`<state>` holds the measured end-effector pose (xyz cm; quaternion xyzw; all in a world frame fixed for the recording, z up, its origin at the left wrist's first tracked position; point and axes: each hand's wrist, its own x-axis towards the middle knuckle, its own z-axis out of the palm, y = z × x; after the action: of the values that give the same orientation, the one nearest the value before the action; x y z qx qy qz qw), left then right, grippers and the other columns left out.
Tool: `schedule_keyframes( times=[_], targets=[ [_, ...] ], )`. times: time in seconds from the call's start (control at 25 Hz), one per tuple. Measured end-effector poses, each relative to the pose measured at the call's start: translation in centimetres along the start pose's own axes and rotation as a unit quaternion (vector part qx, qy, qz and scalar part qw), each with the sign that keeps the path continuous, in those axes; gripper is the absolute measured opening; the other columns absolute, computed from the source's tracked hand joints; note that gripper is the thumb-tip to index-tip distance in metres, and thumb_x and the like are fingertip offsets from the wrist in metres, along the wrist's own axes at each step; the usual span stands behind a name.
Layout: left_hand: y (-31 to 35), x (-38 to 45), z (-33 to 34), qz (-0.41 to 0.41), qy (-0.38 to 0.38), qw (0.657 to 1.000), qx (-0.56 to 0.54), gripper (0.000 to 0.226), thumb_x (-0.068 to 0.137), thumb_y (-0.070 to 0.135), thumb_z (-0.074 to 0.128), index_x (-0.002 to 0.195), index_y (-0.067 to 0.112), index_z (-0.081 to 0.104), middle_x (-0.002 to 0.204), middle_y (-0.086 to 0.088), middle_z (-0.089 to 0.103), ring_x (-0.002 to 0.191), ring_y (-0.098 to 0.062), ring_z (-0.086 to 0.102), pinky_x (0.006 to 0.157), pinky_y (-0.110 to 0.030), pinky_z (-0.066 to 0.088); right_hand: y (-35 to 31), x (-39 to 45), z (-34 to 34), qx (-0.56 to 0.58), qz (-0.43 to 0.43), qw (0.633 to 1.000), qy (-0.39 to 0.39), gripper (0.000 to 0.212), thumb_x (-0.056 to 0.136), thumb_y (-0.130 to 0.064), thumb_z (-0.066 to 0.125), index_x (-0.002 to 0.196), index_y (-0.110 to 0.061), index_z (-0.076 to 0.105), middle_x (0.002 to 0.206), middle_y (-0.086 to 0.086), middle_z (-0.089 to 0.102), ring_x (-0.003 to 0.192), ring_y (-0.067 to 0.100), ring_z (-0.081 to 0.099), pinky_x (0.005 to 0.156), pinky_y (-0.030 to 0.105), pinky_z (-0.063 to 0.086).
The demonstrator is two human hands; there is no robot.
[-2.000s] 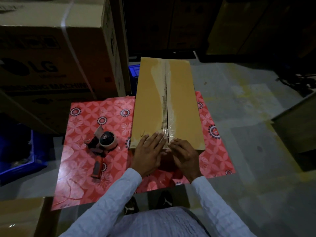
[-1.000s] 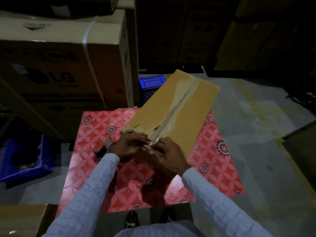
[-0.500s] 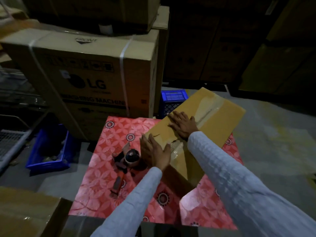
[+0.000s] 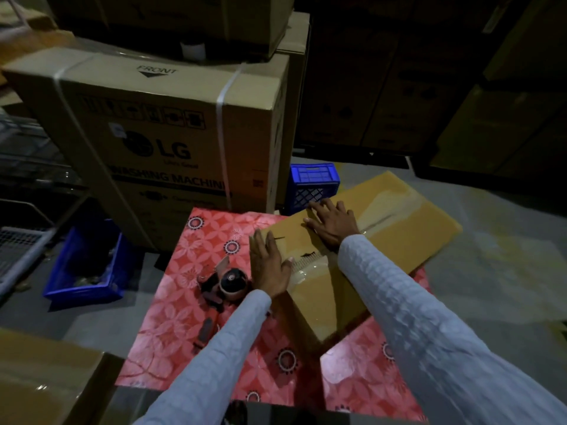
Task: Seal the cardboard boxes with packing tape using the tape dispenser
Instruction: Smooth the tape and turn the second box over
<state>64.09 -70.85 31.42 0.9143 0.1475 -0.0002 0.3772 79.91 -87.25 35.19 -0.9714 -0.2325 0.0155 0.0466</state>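
Note:
A long brown cardboard box (image 4: 395, 237) lies at an angle on a table with a red flowered cloth (image 4: 184, 302). Clear tape runs along its top seam and down its near end. My left hand (image 4: 268, 265) presses flat with straight fingers against the box's near left corner. My right hand (image 4: 333, 223) lies flat with spread fingers on the top of the box, beside the seam. The tape dispenser (image 4: 222, 286), with a dark roll and a reddish handle, lies on the cloth just left of my left hand, untouched.
A large LG washing machine carton (image 4: 171, 148) stands behind the table, with more cartons stacked above and to the right. A blue crate (image 4: 313, 182) sits behind the box, a blue bin (image 4: 86, 268) on the floor at left, another carton (image 4: 43, 378) at bottom left.
Both hands left the near end of the seam. The box has turned, its far end swinging right. My right hand reached onto the top; my left went flat against the corner.

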Motion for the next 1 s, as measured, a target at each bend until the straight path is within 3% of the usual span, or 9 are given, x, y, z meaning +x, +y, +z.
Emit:
schedule_keyframes(
  times=[0.16, 0.28, 0.4, 0.52, 0.64, 0.72, 0.84, 1.0],
  targets=[
    [-0.9, 1.8, -2.6, 0.065, -0.091, 0.992, -0.054, 0.086, 0.101, 0.020, 0.061, 0.164, 0.016, 0.004, 0.169, -0.004, -0.024, 0.154, -0.026, -0.025, 0.128, -0.048, -0.001, 1.7, -2.1, 0.6, 0.001, 0.026, 0.999, 0.032, 0.070, 0.094, -0.077, 0.026, 0.148, -0.034, 0.036, 0.151, 0.008, 0.039, 0.137, 0.033, 0.035, 0.111, 0.054, 0.032],
    [-1.0, 3.2, -4.1, 0.090, -0.129, 0.984, -0.085, 0.085, 0.095, 0.007, 0.066, 0.163, 0.024, 0.019, 0.171, 0.007, -0.009, 0.158, -0.018, -0.004, 0.128, -0.039, 0.012, 2.3, -5.4, 1.4, 0.055, 0.059, 0.996, 0.048, 0.073, 0.096, -0.076, 0.028, 0.147, -0.025, 0.037, 0.151, 0.008, 0.042, 0.144, 0.029, 0.032, 0.120, 0.059, 0.017],
    [-0.2, 4.9, -4.8, 0.098, -0.162, 0.974, -0.128, 0.084, 0.087, -0.009, 0.064, 0.158, 0.027, 0.037, 0.170, 0.016, 0.009, 0.154, -0.014, 0.015, 0.120, -0.033, 0.030, 2.3, -8.9, 1.7, 0.086, 0.106, 0.988, 0.065, 0.072, 0.096, -0.076, 0.032, 0.142, -0.021, 0.040, 0.139, 0.007, 0.053, 0.133, 0.027, 0.044, 0.119, 0.059, 0.018],
    [1.9, 5.7, -4.7, 0.059, -0.201, 0.944, -0.254, 0.088, 0.079, -0.031, 0.046, 0.149, 0.023, 0.051, 0.166, 0.021, 0.021, 0.149, -0.007, 0.024, 0.092, -0.030, 0.057, 2.1, -11.6, 2.1, 0.091, 0.168, 0.977, 0.090, 0.075, 0.092, -0.079, 0.029, 0.137, -0.021, 0.041, 0.131, 0.007, 0.054, 0.126, 0.027, 0.046, 0.117, 0.060, 0.020],
    [4.4, 6.5, -4.1, 0.049, -0.207, 0.931, -0.296, 0.088, 0.079, -0.034, 0.043, 0.147, 0.020, 0.051, 0.161, 0.016, 0.032, 0.150, -0.014, 0.029, 0.072, -0.022, 0.059, 2.0, -12.9, 1.9, 0.109, 0.227, 0.963, 0.098, 0.085, 0.088, -0.081, 0.027, 0.143, -0.017, 0.039, 0.138, 0.012, 0.049, 0.134, 0.030, 0.041, 0.120, 0.062, 0.014],
    [5.7, 7.4, -3.9, 0.068, -0.194, 0.938, -0.280, 0.086, 0.078, -0.030, 0.053, 0.147, 0.021, 0.050, 0.161, 0.012, 0.030, 0.151, -0.021, 0.031, 0.080, -0.025, 0.060, 1.9, -13.4, 1.7, 0.124, 0.229, 0.961, 0.091, 0.085, 0.091, -0.078, 0.031, 0.153, -0.020, 0.030, 0.156, 0.013, 0.034, 0.149, 0.032, 0.025, 0.123, 0.062, 0.003],
    [6.2, 7.6, -3.9, 0.117, -0.140, 0.976, -0.122, 0.083, 0.081, -0.006, 0.076, 0.152, 0.022, 0.045, 0.166, -0.001, 0.025, 0.147, -0.025, 0.036, 0.106, -0.027, 0.040, 0.1, -14.2, 1.3, 0.155, 0.186, 0.968, 0.073, 0.081, 0.095, -0.076, 0.031, 0.160, -0.029, 0.019, 0.171, 0.006, 0.007, 0.158, 0.028, -0.004, 0.122, 0.060, -0.010],
    [3.9, 6.1, -3.1, 0.086, -0.115, 0.989, -0.032, 0.066, 0.100, 0.038, 0.059, 0.158, 0.033, 0.028, 0.157, -0.004, 0.046, 0.138, -0.029, 0.049, 0.112, -0.046, 0.043, -5.1, -13.1, 2.1, 0.150, 0.109, 0.981, 0.060, 0.074, 0.099, -0.071, 0.028, 0.160, -0.029, 0.023, 0.171, 0.002, 0.013, 0.158, 0.026, 0.002, 0.123, 0.059, -0.002]
  ],
)
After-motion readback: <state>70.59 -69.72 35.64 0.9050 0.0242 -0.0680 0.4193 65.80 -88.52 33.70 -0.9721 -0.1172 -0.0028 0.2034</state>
